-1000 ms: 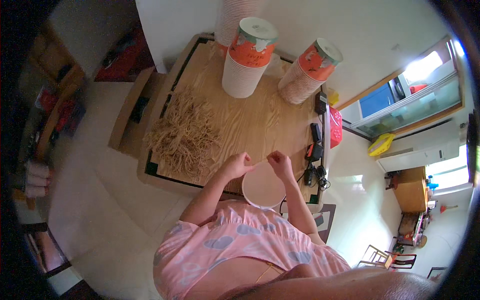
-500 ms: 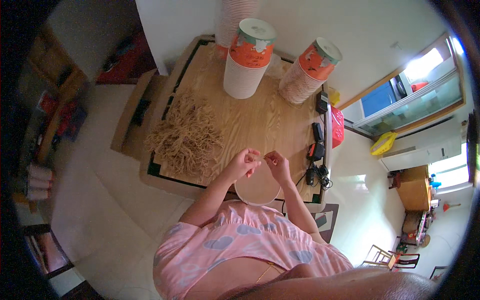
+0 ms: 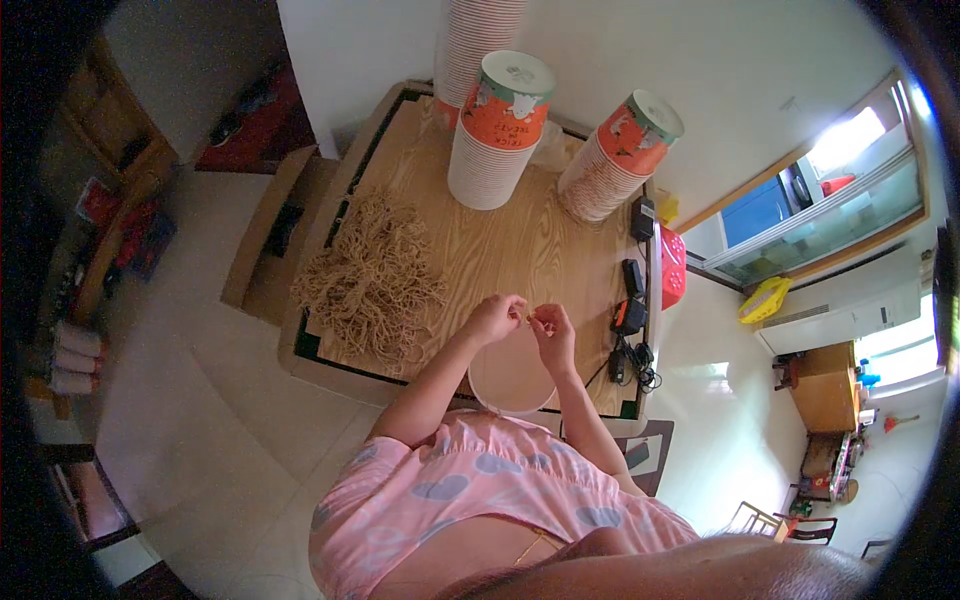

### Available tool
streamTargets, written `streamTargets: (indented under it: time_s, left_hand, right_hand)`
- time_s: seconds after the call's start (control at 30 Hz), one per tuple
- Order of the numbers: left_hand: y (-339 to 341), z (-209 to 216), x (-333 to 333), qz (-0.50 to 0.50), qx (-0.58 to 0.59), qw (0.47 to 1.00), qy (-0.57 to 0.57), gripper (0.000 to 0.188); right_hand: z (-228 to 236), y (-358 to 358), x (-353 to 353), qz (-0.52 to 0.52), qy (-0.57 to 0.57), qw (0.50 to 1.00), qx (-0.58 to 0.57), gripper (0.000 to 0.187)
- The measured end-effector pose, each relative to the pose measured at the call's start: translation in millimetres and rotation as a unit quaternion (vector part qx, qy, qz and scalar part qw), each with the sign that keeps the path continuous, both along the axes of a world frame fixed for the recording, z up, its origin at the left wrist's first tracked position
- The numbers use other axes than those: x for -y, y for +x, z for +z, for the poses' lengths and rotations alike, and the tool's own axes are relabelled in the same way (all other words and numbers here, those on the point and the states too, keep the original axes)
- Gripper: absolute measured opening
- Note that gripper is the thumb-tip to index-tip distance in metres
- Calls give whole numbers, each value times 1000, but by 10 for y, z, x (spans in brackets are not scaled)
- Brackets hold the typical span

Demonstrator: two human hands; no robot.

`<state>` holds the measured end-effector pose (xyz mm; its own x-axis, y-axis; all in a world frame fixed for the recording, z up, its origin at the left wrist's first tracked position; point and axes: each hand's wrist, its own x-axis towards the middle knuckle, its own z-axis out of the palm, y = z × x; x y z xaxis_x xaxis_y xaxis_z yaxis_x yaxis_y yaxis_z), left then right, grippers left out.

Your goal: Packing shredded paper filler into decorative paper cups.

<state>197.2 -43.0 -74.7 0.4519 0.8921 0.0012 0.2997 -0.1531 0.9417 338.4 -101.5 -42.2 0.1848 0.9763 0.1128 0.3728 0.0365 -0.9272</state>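
A white round paper bucket (image 3: 512,378), its mouth facing me, leans at the near table edge against my body. Above its far rim, my left hand (image 3: 497,318) and my right hand (image 3: 553,330) almost meet at the fingertips. Both are closed in a pinch. Some small tan bit shows between the fingertips, too small to name. Left of my hands lies a loose heap of brown twine cords (image 3: 372,275). Farther back stands a tall upside-down stack of paper buckets (image 3: 490,165), the top one orange and green with printed figures.
Another bucket stack (image 3: 605,175) leans at the back right; a third stack (image 3: 482,40) rises by the wall. Black adapters and a coiled cable (image 3: 640,365) line the wooden table's right edge. An open cardboard box (image 3: 265,235) stands left; a red plastic item (image 3: 672,265) sits right.
The fingers of my left hand have closed in and turned toward my right fingertips. The bucket stays at my lap, and the whole view has shifted slightly.
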Motion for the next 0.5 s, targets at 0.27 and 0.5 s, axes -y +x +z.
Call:
streamTargets:
  time_s: [0.27, 0.5]
  left_hand:
    - [55, -12, -45, 10, -11, 1000, 18, 13]
    - [53, 122, -44, 74, 29, 995, -55, 14]
  right_hand:
    - [-33, 11, -33, 7, 0, 1000, -31, 16]
    - [31, -5, -22, 18, -6, 1000, -18, 15]
